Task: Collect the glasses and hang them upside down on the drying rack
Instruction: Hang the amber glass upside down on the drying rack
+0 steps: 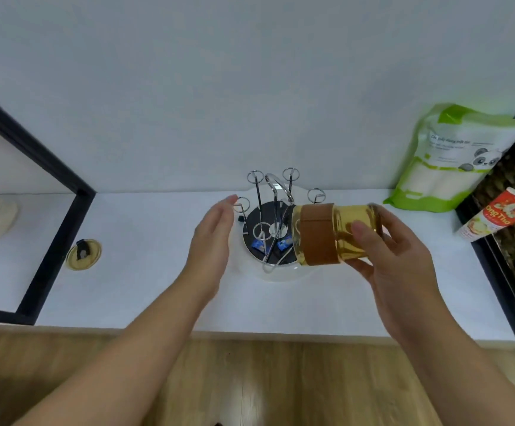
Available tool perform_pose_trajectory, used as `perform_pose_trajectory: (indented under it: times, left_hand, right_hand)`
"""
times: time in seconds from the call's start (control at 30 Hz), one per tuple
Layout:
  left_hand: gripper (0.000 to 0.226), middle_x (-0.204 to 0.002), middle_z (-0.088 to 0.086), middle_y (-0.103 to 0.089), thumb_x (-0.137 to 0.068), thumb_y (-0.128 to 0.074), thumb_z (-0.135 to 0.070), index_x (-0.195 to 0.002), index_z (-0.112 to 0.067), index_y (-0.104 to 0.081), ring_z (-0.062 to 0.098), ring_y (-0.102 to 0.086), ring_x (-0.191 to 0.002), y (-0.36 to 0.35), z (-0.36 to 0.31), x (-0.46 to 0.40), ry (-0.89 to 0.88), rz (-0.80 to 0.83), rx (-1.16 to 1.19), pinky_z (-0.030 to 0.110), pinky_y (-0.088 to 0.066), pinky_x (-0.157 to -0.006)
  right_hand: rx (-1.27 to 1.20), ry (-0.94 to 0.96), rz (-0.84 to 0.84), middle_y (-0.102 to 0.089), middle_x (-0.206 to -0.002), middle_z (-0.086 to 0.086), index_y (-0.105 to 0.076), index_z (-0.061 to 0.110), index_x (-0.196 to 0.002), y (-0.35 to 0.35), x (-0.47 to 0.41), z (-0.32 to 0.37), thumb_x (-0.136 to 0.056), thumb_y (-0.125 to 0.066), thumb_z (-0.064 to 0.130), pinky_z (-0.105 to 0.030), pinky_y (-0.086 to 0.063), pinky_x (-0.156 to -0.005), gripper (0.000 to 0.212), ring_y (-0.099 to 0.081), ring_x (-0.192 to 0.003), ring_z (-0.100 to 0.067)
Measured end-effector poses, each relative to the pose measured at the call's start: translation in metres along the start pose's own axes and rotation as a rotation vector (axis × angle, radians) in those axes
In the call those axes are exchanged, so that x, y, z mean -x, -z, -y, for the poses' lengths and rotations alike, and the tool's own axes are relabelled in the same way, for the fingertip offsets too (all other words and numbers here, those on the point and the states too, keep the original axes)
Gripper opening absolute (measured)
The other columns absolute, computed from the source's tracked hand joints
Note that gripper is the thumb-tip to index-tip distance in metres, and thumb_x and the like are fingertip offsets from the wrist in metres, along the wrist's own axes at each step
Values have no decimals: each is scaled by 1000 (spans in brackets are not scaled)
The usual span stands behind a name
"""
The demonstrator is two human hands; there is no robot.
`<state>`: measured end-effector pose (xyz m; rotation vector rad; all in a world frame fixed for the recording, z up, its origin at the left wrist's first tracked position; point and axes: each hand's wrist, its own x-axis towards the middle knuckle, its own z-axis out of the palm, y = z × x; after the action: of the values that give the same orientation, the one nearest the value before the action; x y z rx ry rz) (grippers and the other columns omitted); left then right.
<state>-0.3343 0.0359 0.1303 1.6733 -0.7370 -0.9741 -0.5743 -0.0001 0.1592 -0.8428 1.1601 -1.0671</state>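
Note:
An amber glass [337, 233] with a brown band around its middle lies sideways in my right hand [397, 259], mouth pointing left toward the rack. The hand grips its base end. The drying rack [270, 219] is a round dark base with several chrome prongs ending in rings and a central loop handle; no glass hangs on it. The held glass hovers over the rack's right side and hides part of it. My left hand [211, 238] is open, fingers together, just left of the rack and close to one ring prong.
A white counter [145, 287] runs along a white wall. A round cream lid [83, 254] lies at the left beside a black frame [53, 235]. A green-and-white pouch [447, 161] and a red-labelled tube [496, 215] stand at the right. Wooden floor lies below.

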Motion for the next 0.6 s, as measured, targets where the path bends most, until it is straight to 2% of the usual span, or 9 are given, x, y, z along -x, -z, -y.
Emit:
perform_pose_trajectory:
  times: [0.07,0.1,0.13,0.2,0.3,0.43,0.6]
  left_hand:
    - [35,-151,-18,-49,-108,-47,-33,-141,-37,-59,2,-40,-142,9,5,-30,-59,1,-195,29,-30,-118]
    - [38,-157,-13,-44,-108,-48,-31,-144,-35,-56,4,-35,-146,11,10,-44,-87,11,-296,29,-25,-121]
    - [40,-161,-9,-39,-108,-49,-31,-148,-32,-53,7,-30,-149,10,13,-56,-116,29,-397,27,-20,-122]
    - [45,-166,-4,-32,-108,-47,-31,-153,-29,-47,13,-24,-153,5,17,-73,-152,89,-549,29,-17,-121]
    - [48,-167,0,-31,-109,-44,-31,-156,-28,-42,19,-25,-154,-2,21,-88,-159,167,-641,36,-20,-123]
    - [43,-156,2,-49,-107,-47,-27,-149,-21,-53,22,-43,-144,-6,29,-93,-221,152,-696,36,-34,-118]
    - [39,-144,3,-62,-107,-47,-24,-144,-21,-58,25,-53,-134,-2,35,-95,-260,152,-709,35,-42,-108]
  right_hand:
    - [150,80,0,-78,-105,1,-66,32,-130,-9,-5,1,-78,-86,25,-39,-60,-94,56,-74,-96,-15]
    - [238,121,8,-77,-105,5,-65,33,-132,-15,-7,1,-79,-87,24,-29,-60,-89,58,-74,-95,-9]
    - [323,162,18,-75,-106,9,-65,32,-134,-21,-9,0,-78,-89,25,-19,-58,-83,61,-72,-94,-5]
    - [456,236,46,-72,-109,16,-64,34,-134,-33,-11,-5,-76,-91,29,-10,-54,-78,64,-71,-96,-2]
    - [588,308,84,-69,-118,16,-61,34,-138,-49,-14,-14,-75,-91,37,-6,-50,-83,70,-68,-105,-6]
    - [721,349,110,-66,-120,18,-57,36,-143,-67,-20,-25,-74,-90,45,0,-44,-81,77,-63,-108,-4]
    - [858,397,156,-59,-122,20,-52,36,-146,-79,-29,-38,-77,-87,44,-8,-39,-88,78,-55,-113,-3]
